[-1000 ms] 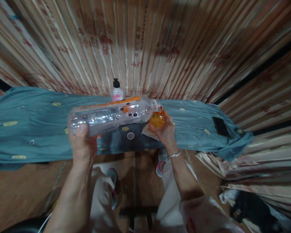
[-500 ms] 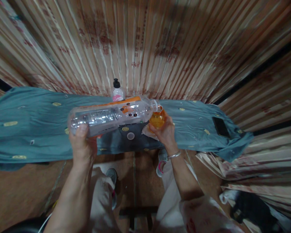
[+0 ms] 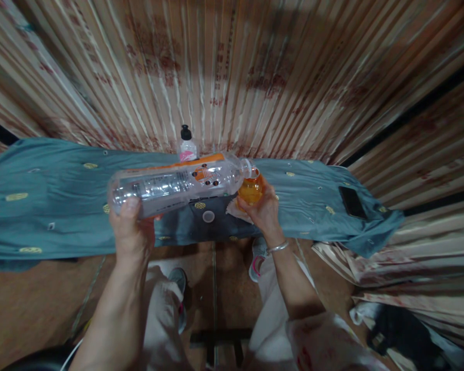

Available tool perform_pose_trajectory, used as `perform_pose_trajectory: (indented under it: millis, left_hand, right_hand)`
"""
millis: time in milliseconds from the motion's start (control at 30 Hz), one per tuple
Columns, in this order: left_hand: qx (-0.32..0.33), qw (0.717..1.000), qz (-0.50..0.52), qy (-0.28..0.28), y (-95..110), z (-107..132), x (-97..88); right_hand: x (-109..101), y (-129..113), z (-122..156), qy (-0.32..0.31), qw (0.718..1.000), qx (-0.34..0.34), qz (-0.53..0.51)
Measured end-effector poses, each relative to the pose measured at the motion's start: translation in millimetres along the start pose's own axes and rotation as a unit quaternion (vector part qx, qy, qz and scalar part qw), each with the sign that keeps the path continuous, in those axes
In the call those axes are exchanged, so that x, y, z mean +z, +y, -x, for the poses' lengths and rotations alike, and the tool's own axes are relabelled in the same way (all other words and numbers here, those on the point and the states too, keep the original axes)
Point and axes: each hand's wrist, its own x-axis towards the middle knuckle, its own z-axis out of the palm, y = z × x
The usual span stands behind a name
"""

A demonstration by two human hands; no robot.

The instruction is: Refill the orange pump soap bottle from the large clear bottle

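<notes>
Pleated, patterned curtains (image 3: 201,67) close off the space behind a narrow surface spread with a teal cloth (image 3: 62,180) printed with yellow ovals. Your left hand (image 3: 133,226) is wrapped around the base end of a large clear bottle (image 3: 170,186), thumb on top, and the bottle lies almost level above the middle of the cloth with its neck toward your right. Your right hand (image 3: 264,206) is curled around an orange vessel (image 3: 250,190) at that neck; the bottle's mouth sits right at the vessel's rim, though whether the two touch is hard to tell, as is any flow between them. To do this well, I would hold the vessel steady and upright under the mouth, change the tilt only slightly from the base, and squeeze the thin-looking plastic lightly, since a hard grip could send a spurt past the rim. Nearby, a small round whitish lid (image 3: 208,216) lies on the cloth between your hands, and a pale, scallop-edged piece (image 3: 237,212) shows partly beneath the vessel. A black-capped bottle (image 3: 187,147) stands just behind the clear one, so a backward swing might knock it. The dark phone (image 3: 352,202) lies well apart, out of the way.
</notes>
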Motion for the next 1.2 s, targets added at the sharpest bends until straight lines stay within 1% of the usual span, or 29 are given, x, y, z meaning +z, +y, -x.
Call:
perform_pose_trajectory:
  millis: [133, 333, 533, 800, 1000, 1200]
  left_hand:
    - [0.004, 1.000, -0.004, -0.004, -1.1, 0.2, -1.1]
    - [-0.011, 1.000, -0.020, 0.018, -1.5, 0.1, -2.7]
    - [-0.002, 1.000, -0.023, 0.004, 0.0, 1.0, -1.6]
    - [-0.010, 0.999, -0.031, 0.015, -0.1, 0.1, -0.9]
    - [-0.014, 0.999, -0.016, 0.028, 0.1, -0.3, -0.8]
    - [-0.012, 1.000, -0.017, 0.015, 0.9, 0.9, -0.4]
  right_hand:
    - [-0.6, -1.8, -0.4, 0.000, 1.000, 0.005, 0.005]
    - [-1.2, -2.3, -0.2, -0.002, 1.000, -0.001, 0.006]
    - [-0.8, -0.7, 0.2, 0.001, 1.000, -0.008, 0.013]
    - [-2.5, -1.4, 0.4, 0.000, 1.000, -0.007, 0.012]
    - [-1.6, -1.1, 0.3, 0.002, 1.000, -0.005, 0.006]
    - [-2.5, -2.7, 0.2, -0.006, 1.000, -0.001, 0.005]
